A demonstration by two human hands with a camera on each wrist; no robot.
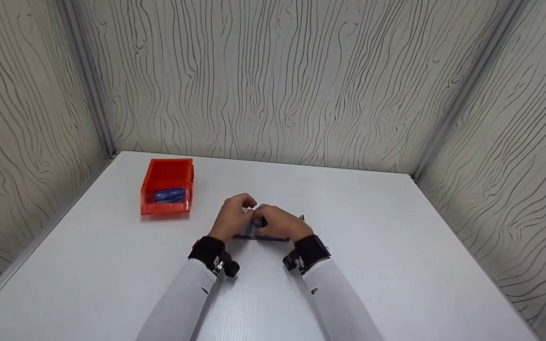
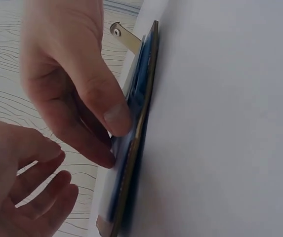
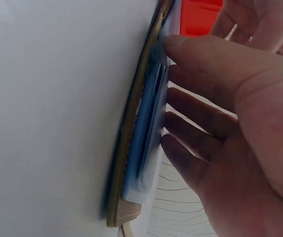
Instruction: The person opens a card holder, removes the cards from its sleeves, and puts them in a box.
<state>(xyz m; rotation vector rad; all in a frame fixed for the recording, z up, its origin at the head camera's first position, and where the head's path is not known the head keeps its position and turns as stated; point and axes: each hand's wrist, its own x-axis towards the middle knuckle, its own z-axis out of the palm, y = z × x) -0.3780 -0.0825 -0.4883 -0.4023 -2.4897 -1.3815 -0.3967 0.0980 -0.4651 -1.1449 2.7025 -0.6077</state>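
Observation:
An opened wallet (image 1: pixel 273 238) lies flat on the white table under both hands. Its brown edge and a snap strap (image 2: pixel 126 38) show in the left wrist view. Blue-tinted plastic card sleeves (image 3: pixel 143 143) lie on top of it in the right wrist view. Thumb and fingertips of my right hand (image 1: pixel 280 222) touch these sleeves, spread apart along them. My left hand (image 1: pixel 232 215) hovers beside the wallet's left part with loosely bent fingers, and nothing shows in it. In the head view the hands cover much of the wallet.
To the left of the wallet a red open-front bin (image 1: pixel 168 180) stands on the table (image 1: pixel 372 265), with a blue card-like packet (image 1: pixel 169 195) in its front. Wood-patterned panels (image 1: pixel 263 85) rise along the back and both sides.

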